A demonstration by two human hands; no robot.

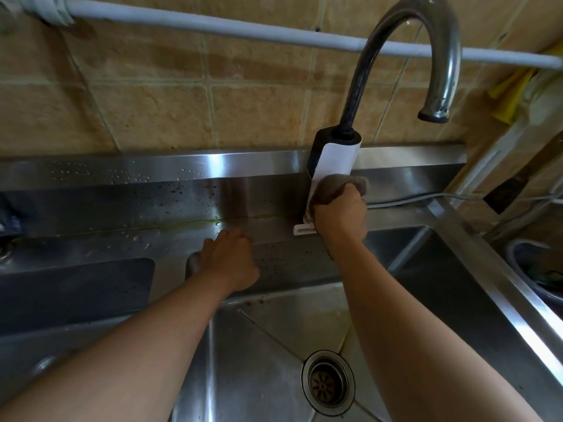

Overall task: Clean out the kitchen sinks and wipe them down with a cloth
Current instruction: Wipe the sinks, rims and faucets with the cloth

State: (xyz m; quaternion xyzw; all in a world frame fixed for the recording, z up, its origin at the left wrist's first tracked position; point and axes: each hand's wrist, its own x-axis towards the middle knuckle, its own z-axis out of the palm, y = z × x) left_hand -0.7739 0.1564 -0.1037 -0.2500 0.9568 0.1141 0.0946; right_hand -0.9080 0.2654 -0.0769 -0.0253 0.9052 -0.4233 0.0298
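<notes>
My right hand grips a brown-grey cloth and presses it against the lower part of the white and black faucet body. Above it curves the steel spout. My left hand rests on the steel ledge behind the basins, fingers curled loosely, holding nothing. Below both arms lies the right sink basin with its round drain. Brown specks dot its back wall. The left basin sits dark at the left.
A white pipe runs across the tan tiled wall. A grey cable trails right from the faucet. At the far right stand a yellow item and a bowl beyond the sink's rim.
</notes>
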